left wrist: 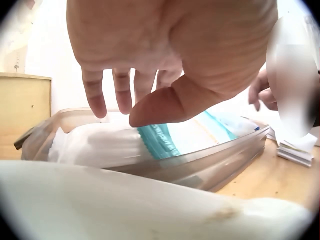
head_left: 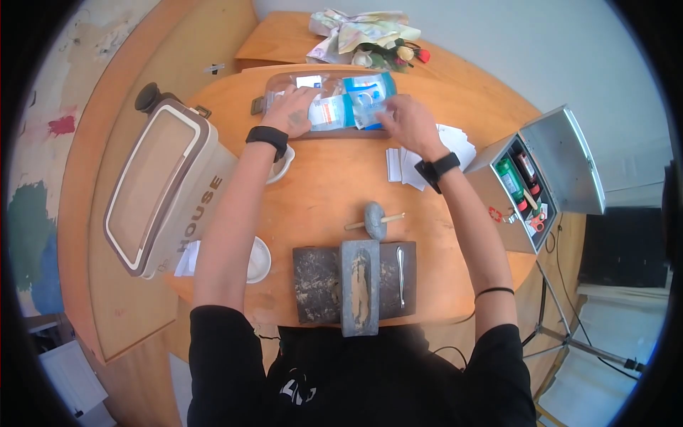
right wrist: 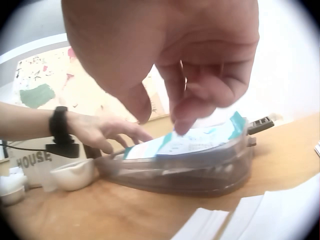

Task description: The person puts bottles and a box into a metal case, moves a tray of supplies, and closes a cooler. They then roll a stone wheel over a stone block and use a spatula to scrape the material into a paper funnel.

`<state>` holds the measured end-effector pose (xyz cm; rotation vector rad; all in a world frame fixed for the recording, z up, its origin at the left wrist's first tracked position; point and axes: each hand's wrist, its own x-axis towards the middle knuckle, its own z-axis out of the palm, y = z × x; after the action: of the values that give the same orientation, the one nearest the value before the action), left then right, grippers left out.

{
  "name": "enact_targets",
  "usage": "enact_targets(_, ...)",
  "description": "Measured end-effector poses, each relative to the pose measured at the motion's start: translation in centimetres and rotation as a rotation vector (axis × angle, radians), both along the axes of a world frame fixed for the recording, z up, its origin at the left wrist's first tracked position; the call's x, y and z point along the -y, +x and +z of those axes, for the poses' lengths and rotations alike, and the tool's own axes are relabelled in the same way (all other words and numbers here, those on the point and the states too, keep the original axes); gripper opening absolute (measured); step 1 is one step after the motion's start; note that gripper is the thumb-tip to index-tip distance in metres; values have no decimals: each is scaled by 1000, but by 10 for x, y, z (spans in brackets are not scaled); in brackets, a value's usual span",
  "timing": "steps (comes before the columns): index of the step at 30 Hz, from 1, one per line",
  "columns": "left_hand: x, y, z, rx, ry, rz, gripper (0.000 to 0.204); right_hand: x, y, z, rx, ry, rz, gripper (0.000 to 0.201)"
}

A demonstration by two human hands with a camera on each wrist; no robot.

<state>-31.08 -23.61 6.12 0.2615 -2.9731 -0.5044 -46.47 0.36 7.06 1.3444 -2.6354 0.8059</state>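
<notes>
A shallow translucent brown plastic bin [head_left: 332, 134] lies at the back of the table, holding white-and-turquoise plastic packets [head_left: 368, 91]. My left hand [head_left: 290, 110] reaches over its left part, fingers pointing down and spread slightly apart. In the left wrist view, nothing shows between that hand's thumb and fingers above a white packet [left wrist: 95, 145]. At the bin's right end, my right hand [head_left: 413, 127] hovers beside the packets with loosely bent fingers. Its thumb and index finger stand apart in the right wrist view, with the fingertips close over a packet [right wrist: 192, 141].
Left stands a large beige container [head_left: 186, 192] marked HOUSE, near a white mortar [head_left: 282, 165] and white bowl [head_left: 259, 260]. White papers [head_left: 416, 167] and an open metal first-aid box [head_left: 509, 192] are right. In front lie a grinding wheel [head_left: 374, 220] and a stone slab [head_left: 361, 285]. Flowers [head_left: 391, 53] lie behind.
</notes>
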Motion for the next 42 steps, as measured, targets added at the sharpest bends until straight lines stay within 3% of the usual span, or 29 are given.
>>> enact_targets(2,4,-3,0,66,-69,48,65,-10,15,8,184,109,296,29)
enact_targets(5,11,-11,-4,116,-189,118,63,-25,31,5,235,163,426,28)
enact_targets(10,18,-17,-4,165,-252,136,55,-31,28,8,303,138,399,27)
enact_targets(12,18,-17,-5,241,-256,155,69,-28,25,5,311,86,402,23)
enact_targets(16,21,-11,4,232,-161,120,69,-18,27,10,314,46,362,23)
enact_targets(18,21,-10,10,24,-184,120,66,-15,26,10,317,21,360,27)
enact_targets(19,22,-10,16,29,-185,122,66,-14,27,10,322,20,363,27)
enact_targets(22,24,-6,35,-192,-202,328,66,-3,31,11,411,-4,222,36)
enact_targets(25,8,0,42,-47,-32,445,67,5,30,2,201,-9,274,42)
enact_targets(27,14,1,14,-126,-36,374,75,10,26,-9,125,43,413,43)
enact_targets(28,8,6,15,-34,-14,364,78,12,24,-9,123,43,414,43)
enact_targets(29,4,9,16,58,9,357,81,13,21,-9,123,-57,285,45)
enact_targets(30,9,12,6,-61,-21,329,77,14,17,-8,123,-156,157,47)
enact_targets(31,10,15,7,-62,-20,333,77,13,10,-9,122,-155,161,47)
enact_targets(33,10,20,10,-31,26,497,72,7,-11,-17,146,-143,-214,50)
enact_targets(36,27,24,2,173,-24,471,67,0,-43,-45,159,-49,-375,53)
enact_targets(37,26,23,6,167,-25,473,67,-2,-49,-46,154,-51,-373,53)
enact_targets(39,22,22,13,216,125,523,68,-4,-58,-52,653,-36,-235,54)
enact_targets(42,14,22,19,216,192,547,74,-1,-45,-47,756,-189,-294,52)
